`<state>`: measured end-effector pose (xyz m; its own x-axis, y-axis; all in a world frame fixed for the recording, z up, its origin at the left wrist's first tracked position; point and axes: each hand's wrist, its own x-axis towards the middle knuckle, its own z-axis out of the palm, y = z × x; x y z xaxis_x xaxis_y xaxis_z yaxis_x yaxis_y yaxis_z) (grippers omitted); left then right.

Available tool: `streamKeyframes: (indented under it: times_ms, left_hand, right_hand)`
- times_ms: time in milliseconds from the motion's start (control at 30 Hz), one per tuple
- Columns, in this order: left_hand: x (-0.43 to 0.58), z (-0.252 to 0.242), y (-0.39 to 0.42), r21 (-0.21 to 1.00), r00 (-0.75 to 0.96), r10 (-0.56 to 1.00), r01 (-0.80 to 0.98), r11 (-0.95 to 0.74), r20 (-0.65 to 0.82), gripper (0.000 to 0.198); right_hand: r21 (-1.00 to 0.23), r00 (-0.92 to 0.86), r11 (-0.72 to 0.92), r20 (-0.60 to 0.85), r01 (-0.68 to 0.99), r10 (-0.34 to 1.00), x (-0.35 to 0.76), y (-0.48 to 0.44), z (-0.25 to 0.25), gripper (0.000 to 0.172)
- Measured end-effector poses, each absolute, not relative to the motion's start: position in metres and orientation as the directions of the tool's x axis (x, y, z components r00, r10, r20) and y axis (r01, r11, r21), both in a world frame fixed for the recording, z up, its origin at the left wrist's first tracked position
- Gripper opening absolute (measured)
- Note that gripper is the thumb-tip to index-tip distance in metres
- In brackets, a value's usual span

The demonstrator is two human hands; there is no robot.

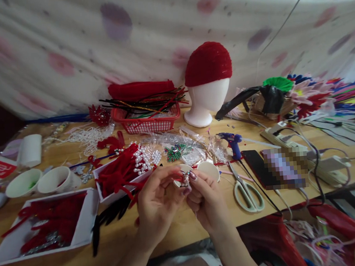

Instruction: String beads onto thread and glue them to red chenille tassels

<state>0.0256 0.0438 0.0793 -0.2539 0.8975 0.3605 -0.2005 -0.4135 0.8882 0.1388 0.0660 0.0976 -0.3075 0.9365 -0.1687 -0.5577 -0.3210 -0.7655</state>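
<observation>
My left hand (156,202) and my right hand (205,196) meet above the front of the table, both with fingers pinched. Between the fingertips is a small silvery beaded piece (185,178), with a bit of red at the left fingers; its exact shape is too small to make out. What looks like a thin thread hangs below the right hand. Just behind the fingers stands a white paper cup (208,170). Left of my left hand, a white box (101,192) holds red fuzzy stems (116,172) tipped with white pearl beads (145,159).
Scissors (248,193), a blue glue gun (232,143) and a dark phone (260,169) lie at right, beside a power strip (324,166) with cords. Behind stand a red basket (149,125) and a foam head (207,98) in a red cap. At left are a white tray (84,222) and paper cups (55,181).
</observation>
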Motion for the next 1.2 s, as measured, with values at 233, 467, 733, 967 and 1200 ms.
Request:
streamKeyframes:
  times_ms: [233,467,733,967,1200]
  left_hand:
    - [0.019,0.083,0.044,0.81,-0.252,0.77,0.206,-0.549,0.586,0.017]
    - [0.02,0.081,0.047,0.889,-0.348,0.838,-0.026,-0.457,0.42,0.01]
    - [0.015,0.081,0.053,0.875,-0.43,0.892,-0.367,-0.317,0.143,0.028]
    - [0.014,0.086,0.059,0.816,-0.523,0.85,-0.464,-0.346,0.063,0.029]
    - [0.014,0.085,0.057,0.836,-0.597,0.802,-0.428,-0.343,0.023,0.03]
  right_hand:
    - [-0.775,-0.281,-0.275,-0.131,-0.57,0.951,0.137,0.063,0.097,0.042]
    - [-0.848,-0.206,-0.16,-0.062,-0.505,0.977,0.135,0.06,0.094,0.043]
    - [-0.879,-0.157,-0.123,-0.056,-0.461,0.986,0.138,0.063,0.09,0.041]
    - [-0.907,-0.229,-0.113,-0.019,-0.405,0.973,0.14,0.055,0.081,0.036]
    - [-0.899,-0.222,-0.107,-0.011,-0.425,0.975,0.138,0.05,0.084,0.034]
